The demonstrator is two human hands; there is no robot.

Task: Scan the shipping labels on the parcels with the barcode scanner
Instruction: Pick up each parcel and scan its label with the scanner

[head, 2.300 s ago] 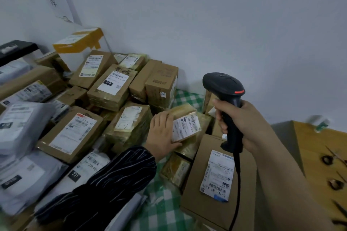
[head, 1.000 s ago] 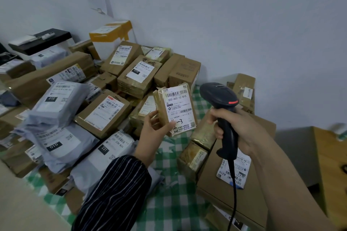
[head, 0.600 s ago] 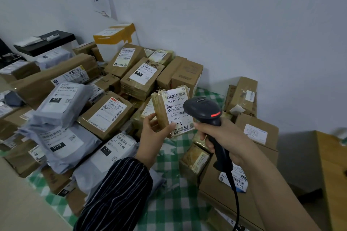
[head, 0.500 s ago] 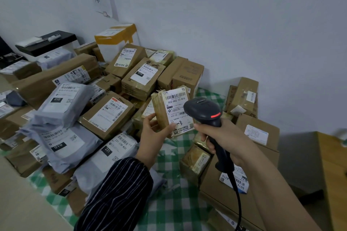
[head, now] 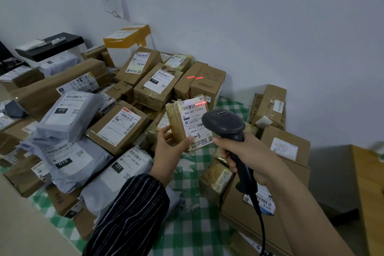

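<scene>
Left hand point(head: 168, 148) grips small parcel point(head: 176, 123); right hand point(head: 244, 155) clasps scanner point(head: 223, 124) (red line point(head: 200, 103) seemingly on label point(head: 194, 129)).

parcel label point(head: 192, 118) 502-602-12-815, grey bag point(head: 68, 118) 010, white bag point(head: 116, 174) 231

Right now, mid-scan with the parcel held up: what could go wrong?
1. Misread: the red beam sits near the top edge of the label on the held parcel and spills onto the brown cartons behind, so the barcode may be missed.
2. Slip: the left hand grips the parcel only by its lower corner.
3. Snag: the cable of the scanner hangs from the right hand over the large carton and could catch.
</scene>
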